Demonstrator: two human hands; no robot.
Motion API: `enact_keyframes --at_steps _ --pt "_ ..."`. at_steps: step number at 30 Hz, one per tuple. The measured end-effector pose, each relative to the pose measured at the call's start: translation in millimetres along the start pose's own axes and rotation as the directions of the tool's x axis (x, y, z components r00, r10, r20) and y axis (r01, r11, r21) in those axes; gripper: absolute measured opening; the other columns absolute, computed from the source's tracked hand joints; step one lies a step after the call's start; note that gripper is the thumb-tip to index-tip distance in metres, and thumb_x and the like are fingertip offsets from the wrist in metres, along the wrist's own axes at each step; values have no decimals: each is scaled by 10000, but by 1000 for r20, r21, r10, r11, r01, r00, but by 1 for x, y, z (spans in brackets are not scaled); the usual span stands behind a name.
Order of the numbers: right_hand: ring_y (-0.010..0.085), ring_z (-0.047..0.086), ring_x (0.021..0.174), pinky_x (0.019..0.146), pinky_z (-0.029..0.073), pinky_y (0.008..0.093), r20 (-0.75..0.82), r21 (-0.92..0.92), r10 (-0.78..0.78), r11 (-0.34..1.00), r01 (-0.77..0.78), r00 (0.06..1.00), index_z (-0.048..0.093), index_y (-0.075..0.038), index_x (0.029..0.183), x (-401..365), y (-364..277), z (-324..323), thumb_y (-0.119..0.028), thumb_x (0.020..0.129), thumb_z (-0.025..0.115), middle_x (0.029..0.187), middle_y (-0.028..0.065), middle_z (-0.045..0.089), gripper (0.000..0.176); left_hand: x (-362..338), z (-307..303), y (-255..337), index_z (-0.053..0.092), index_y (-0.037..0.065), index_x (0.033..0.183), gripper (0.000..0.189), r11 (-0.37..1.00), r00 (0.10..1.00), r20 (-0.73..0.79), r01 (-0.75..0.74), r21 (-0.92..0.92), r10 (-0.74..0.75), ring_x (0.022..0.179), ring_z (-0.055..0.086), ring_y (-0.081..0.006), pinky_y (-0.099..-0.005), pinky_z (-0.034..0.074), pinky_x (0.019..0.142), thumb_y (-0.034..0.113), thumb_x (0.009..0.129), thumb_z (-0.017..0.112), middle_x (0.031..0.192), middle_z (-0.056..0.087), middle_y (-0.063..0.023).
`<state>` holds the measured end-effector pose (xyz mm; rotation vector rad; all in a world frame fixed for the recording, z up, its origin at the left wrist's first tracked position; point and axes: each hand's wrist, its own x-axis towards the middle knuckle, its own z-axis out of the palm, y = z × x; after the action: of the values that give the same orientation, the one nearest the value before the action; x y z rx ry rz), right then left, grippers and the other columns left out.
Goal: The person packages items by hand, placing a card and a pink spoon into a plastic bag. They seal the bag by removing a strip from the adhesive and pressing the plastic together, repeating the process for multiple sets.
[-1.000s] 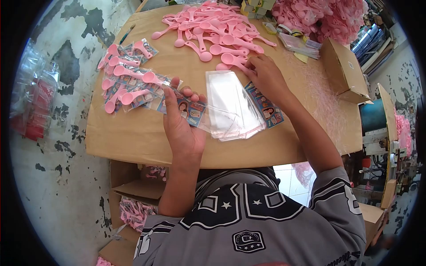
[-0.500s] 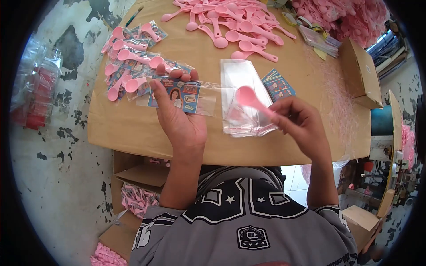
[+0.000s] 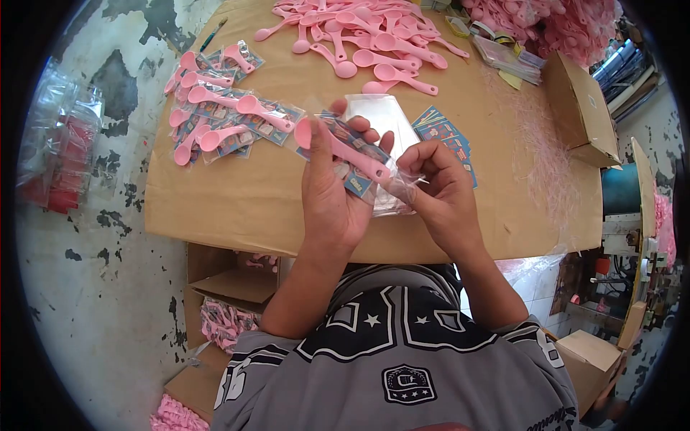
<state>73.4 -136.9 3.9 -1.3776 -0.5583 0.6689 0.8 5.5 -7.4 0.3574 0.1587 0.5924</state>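
Observation:
A pink measuring spoon (image 3: 348, 152) lies over a blue printed card (image 3: 358, 184) in a clear plastic bag, bowl to the left and handle to the right. My left hand (image 3: 332, 205) is closed around the bag from below, its thumb beside the spoon's bowl. At the handle end, my right hand (image 3: 447, 197) pinches the bag's clear loose end (image 3: 404, 189) between thumb and fingers. Beneath the hands is a stack of clear bags (image 3: 381, 113), partly covered. Fanned blue cards (image 3: 447, 136) lie just beyond my right hand.
Bagged spoons with cards (image 3: 215, 108) are heaped on the table's left. Loose pink spoons (image 3: 359, 32) are piled at the far side. A cardboard box (image 3: 581, 108) stands at the right edge near tape rolls (image 3: 480, 29). Pink plastic strands (image 3: 532, 144) lie on the right.
The spoon has moved left from my right hand onto the card and bag in my left hand. My left hand has shifted right, and my right hand now grips the bag's end.

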Motion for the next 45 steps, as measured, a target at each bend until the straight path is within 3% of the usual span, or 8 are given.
enact_keyframes --at_steps 7,11,16,23,27,31,40,45 --pt "226 590 1197 947 520 349 -39 -393 -490 809 437 871 577 -108 1396 3 4 6 4 799 788 1332 108 594 642 0 -5 2 494 49 1434 484 990 990 6 142 -11 -142 1107 650 -218 -469 544 1106 404 1110 547 1205 646 -115" --pt "367 524 1403 1150 403 462 368 -480 -618 513 711 695 814 -110 1108 5 -11 -20 -101 816 822 1488 203 595 292 9 -6 12 495 52 1442 453 984 986 3 166 -70 -167 1230 631 -258 -496 518 1138 366 1117 541 1327 620 -161" --pt "395 469 1462 1203 352 502 154 -389 -532 742 546 832 822 -133 1120 9 -17 -38 -93 875 761 1540 163 575 255 12 -9 29 456 9 1480 506 951 955 93 290 -105 -281 1409 539 -326 -514 457 1197 364 1125 515 1508 535 -223" --pt "413 398 1520 1217 354 516 453 -696 -583 242 676 675 813 -207 1207 28 -20 -9 -131 837 783 1608 174 495 379 3 4 27 363 12 1565 594 889 878 172 457 -29 -446 1481 463 -330 -484 435 1203 424 1141 424 1570 471 -234" --pt "381 451 1487 1174 405 480 402 -562 -603 432 706 689 839 -234 1087 30 -30 -10 -66 794 754 1542 110 584 348 -1 6 27 337 6 1590 622 895 889 106 440 69 -445 1470 472 -313 -448 430 1200 410 1133 458 1550 493 -221" --pt "189 696 1126 964 528 328 51 -163 -266 949 271 963 781 -46 1179 10 -39 -18 -32 898 776 1237 127 747 281 5 -7 37 345 -25 1579 652 928 944 87 291 234 -318 1475 472 -295 -435 396 1220 381 1108 542 1554 499 -232" --pt "107 691 825 726 510 256 56 -117 -24 993 31 998 461 -43 1511 8 -30 -8 -78 949 786 931 47 741 650 -7 5 26 563 -12 1464 455 716 960 141 78 694 -241 934 733 -108 -240 601 754 141 1050 676 1223 756 -154" --pt "185 684 955 801 542 297 -87 -661 -612 626 413 786 629 -36 1341 17 -23 -12 -15 911 785 1092 101 711 458 -18 15 20 538 58 1528 494 617 988 112 -21 787 -110 768 683 -59 -199 537 640 125 1055 661 1092 773 -118"
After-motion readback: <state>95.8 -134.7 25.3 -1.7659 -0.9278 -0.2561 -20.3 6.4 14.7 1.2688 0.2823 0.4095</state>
